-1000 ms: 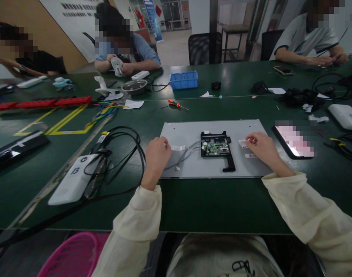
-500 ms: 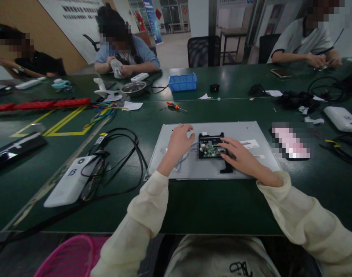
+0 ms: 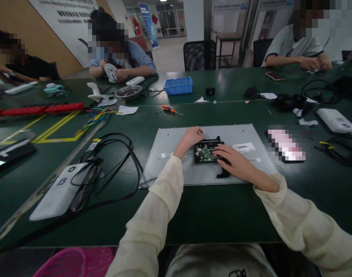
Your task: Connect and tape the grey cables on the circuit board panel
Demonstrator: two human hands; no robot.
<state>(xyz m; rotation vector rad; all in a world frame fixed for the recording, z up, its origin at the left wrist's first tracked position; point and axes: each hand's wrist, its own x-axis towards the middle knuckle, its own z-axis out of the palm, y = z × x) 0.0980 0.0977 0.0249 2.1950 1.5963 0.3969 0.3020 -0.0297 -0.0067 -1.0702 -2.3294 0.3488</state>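
Note:
A black plastic frame (image 3: 197, 158) with a green circuit board (image 3: 206, 154) in it lies on a light grey flat panel (image 3: 239, 132). My left hand (image 3: 191, 139) is at the frame's upper left corner, fingers curled and tips drawn together. Whatever they pinch, if anything, is too small to make out. My right hand (image 3: 236, 161) rests over the frame's right side, its fingers stretched out and apart, tips on the board. Thin grey wires (image 3: 189, 155) run from the board's left side, partly behind my left forearm. White labels (image 3: 244, 147) are stuck on the panel.
Left of the panel lie a white power bank (image 3: 59, 192) and black cables (image 3: 131, 154). Beyond it are an orange screwdriver (image 3: 171, 110), a blue basket (image 3: 178, 86) and a metal bowl (image 3: 129, 92). A phone (image 3: 285, 145) lies at right. Several people sit across the table.
My left hand has moved right and forward to the frame's upper left corner, its fingers drawn closer together. My right hand stays on the board. The camera view has shifted slightly.

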